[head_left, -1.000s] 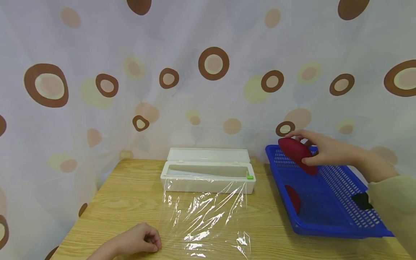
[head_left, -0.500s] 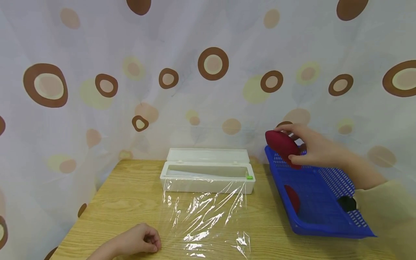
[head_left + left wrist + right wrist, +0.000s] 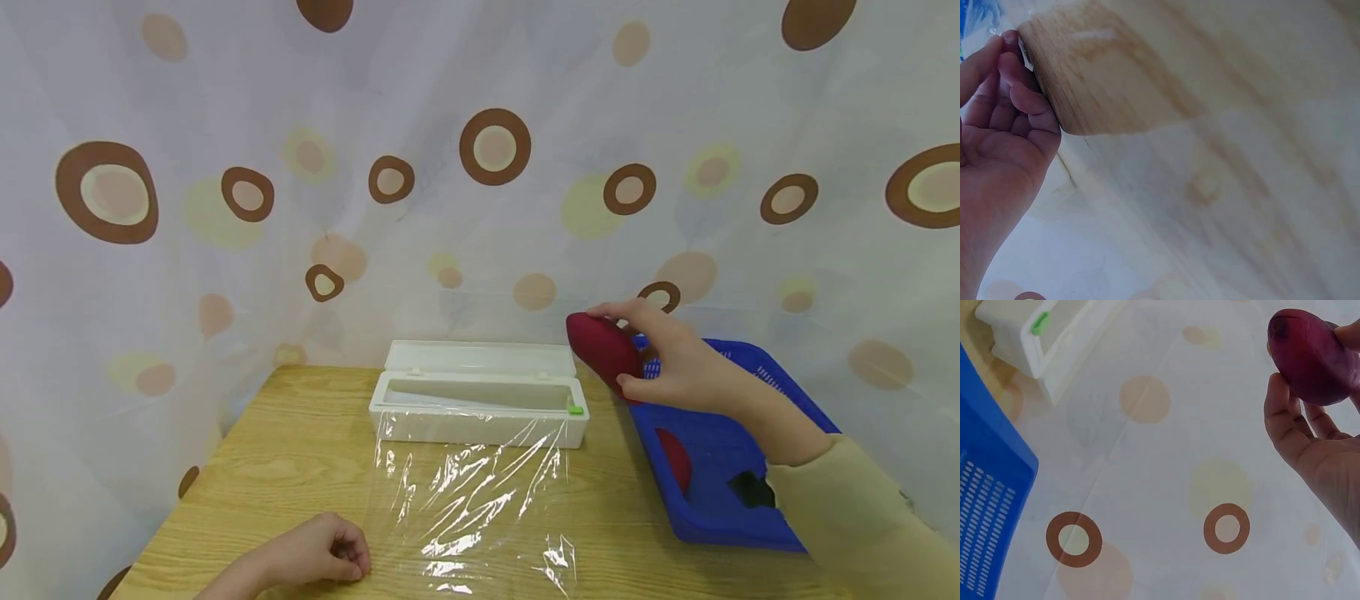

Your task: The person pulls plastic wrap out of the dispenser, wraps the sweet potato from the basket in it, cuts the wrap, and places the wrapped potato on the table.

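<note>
My right hand (image 3: 667, 354) holds a smooth dark-red sweet potato (image 3: 603, 346) with tapered ends, thumb on one side and fingers on the other. It is in the air between the white dispenser and the blue basket; the right wrist view shows the sweet potato (image 3: 1310, 356) with a dark tip. My left hand (image 3: 318, 550) lies at the left edge of a clear sheet of plastic wrap (image 3: 480, 500). In the left wrist view its thumb and forefinger meet at the wrap, pinching its edge. The wrap runs forward from the white dispenser box (image 3: 480, 427), whose lid is raised.
A blue plastic basket (image 3: 678, 525) stands on the right of the wooden table (image 3: 292, 450). Another dark-red piece (image 3: 675, 458) lies against its left wall. A green slider (image 3: 575, 410) sits on the dispenser's right end. A patterned curtain (image 3: 420, 233) hangs right behind the table.
The right hand has carried the sweet potato leftward from over the basket to the dispenser's right end. My left hand and the wrap look the same.
</note>
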Available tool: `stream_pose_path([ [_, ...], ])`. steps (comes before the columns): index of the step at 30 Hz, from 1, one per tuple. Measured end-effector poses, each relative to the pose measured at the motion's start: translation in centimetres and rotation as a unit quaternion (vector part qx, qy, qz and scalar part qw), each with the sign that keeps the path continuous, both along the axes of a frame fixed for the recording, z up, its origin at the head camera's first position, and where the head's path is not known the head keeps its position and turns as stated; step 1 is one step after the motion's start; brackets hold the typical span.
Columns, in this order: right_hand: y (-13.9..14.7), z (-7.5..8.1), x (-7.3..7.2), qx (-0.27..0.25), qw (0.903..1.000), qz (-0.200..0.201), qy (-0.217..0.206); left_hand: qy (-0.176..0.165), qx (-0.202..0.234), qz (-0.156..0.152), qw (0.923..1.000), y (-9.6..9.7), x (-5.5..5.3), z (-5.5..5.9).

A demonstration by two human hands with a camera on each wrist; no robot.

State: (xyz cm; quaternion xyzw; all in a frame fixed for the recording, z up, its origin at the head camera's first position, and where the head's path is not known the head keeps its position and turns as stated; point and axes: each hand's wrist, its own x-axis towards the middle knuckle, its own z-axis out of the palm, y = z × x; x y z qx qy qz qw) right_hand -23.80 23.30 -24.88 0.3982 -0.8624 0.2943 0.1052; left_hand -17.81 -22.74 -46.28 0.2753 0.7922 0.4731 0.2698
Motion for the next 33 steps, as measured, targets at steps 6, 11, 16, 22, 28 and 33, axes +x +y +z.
stream_pose_path([
  [6, -1.7, -1.0, 0.6, -0.015, 0.9997, 0.018, -0.012, 0.002, -0.002, 0.001, 1.0000, 0.1, 0.0, 0.1],
  [11, -3.3, -1.8, 1.3, -0.023, 0.9996, 0.014, -0.009, 0.003, 0.000, -0.001, 1.0000, 0.2, -0.1, 0.3],
  [16, -4.7, -3.0, 1.5, -0.039, 0.9987, 0.033, 0.007, -0.004, 0.006, -0.003, 1.0000, 0.2, 0.0, 0.3],
  [22, -6.3, -4.4, 1.7, -0.054, 0.9974, 0.040, 0.024, -0.007, 0.010, -0.005, 0.9999, 0.0, 0.1, 0.3],
  [28, -7.8, -6.2, 1.6, -0.074, 0.9961, 0.046, 0.015, -0.005, 0.010, -0.004, 0.9999, -0.1, 0.0, 0.2],
  [33, -8.8, -7.9, 1.8, -0.073, 0.9964, 0.040, -0.017, 0.000, 0.010, -0.006, 0.9999, -0.2, -0.1, 0.1],
])
